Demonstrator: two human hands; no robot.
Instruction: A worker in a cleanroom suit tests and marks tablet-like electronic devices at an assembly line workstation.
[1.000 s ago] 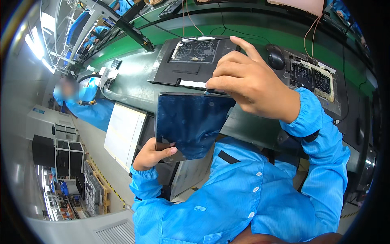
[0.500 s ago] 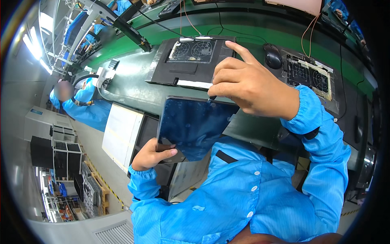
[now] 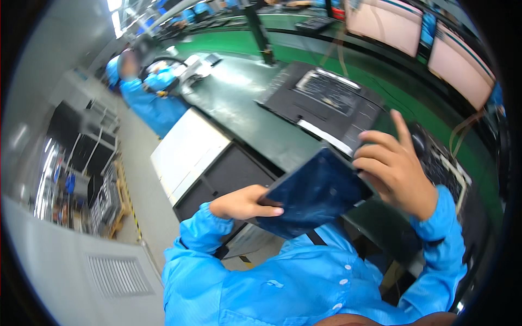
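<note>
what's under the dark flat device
Below the dark flat device, part of the blue clothing shows past its lower edge. The left hand has fingers hidden beneath; the underside can't be seen.

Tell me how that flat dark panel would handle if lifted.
The dark panel is probably stiff: held near one edge by the left hand, it shows no sag. Its glossy face may be slippery, and its thin body might crack if dropped.

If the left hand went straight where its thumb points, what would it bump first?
The dark panel, which the left hand grips. Beyond it, the right hand seems next, though depth is unclear.
</note>
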